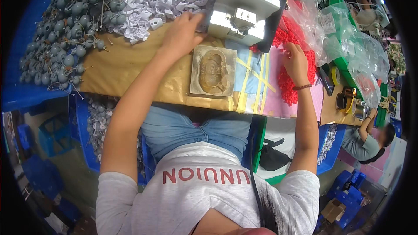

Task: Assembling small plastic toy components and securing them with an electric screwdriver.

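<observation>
My left hand point(183, 34) reaches to the far side of the bench, between a heap of white plastic pieces point(150, 2) and a white machine point(244, 6). Its thumb and fingers are apart, and nothing shows between them. At the right, my right hand point(296, 63) dips into a pile of small red pieces point(287, 85), fingers bent together at the tips; what they pinch is too small to make out. Between my forearms, near the bench edge, lies a square metal block point(196, 85) with a rounded hollow, touched by neither hand.
Grey round parts with thin stalks point(65, 39) are heaped at the far left. Clear plastic bags point(361, 61) and tape rolls point(345, 100) lie right of the red pile. Brown paper point(130, 76) covers the bench. Another person point(363, 143) works at the far right.
</observation>
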`<state>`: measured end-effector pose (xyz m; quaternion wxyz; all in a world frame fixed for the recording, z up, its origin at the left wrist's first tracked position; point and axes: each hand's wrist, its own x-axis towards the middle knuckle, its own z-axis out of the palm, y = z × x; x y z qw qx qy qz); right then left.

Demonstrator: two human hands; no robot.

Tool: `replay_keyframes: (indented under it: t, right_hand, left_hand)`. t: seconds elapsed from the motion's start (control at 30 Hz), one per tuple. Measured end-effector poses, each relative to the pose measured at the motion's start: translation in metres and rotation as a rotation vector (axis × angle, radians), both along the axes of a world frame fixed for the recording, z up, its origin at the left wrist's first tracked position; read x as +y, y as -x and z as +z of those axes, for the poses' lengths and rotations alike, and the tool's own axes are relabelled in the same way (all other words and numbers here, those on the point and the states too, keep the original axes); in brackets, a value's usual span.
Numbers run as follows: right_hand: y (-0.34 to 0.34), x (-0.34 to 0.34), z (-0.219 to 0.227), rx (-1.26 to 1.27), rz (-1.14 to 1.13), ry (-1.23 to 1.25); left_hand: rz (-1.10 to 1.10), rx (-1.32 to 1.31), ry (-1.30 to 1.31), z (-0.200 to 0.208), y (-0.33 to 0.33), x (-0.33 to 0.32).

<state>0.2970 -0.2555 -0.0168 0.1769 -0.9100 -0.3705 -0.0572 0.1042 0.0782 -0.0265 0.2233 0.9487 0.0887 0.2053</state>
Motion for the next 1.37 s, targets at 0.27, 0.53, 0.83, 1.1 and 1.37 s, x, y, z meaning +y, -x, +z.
replay_keyframes:
  t: [0.27,0.53,0.83,1.1,1.37]
  right_hand:
    - [0.004,0.003,0.003,0.352,0.001,-0.417]
    - [0.054,0.042,0.021,0.873,0.058,-0.698]
    - [0.098,0.074,0.035,0.569,0.366,-0.572]
    - [0.121,0.104,0.026,0.266,0.587,-0.581]
    - [0.118,0.118,0.001,-0.057,0.743,-0.428]
  left_hand:
    - [-0.023,0.078,0.041,0.013,0.001,0.002]
    - [-0.054,-0.112,0.075,0.007,0.010,0.008]
    - [-0.461,-0.089,0.175,0.031,0.048,-0.041]
    - [-0.311,0.011,0.220,0.019,0.051,-0.049]
    - [-0.362,0.159,0.062,0.026,0.044,-0.034]
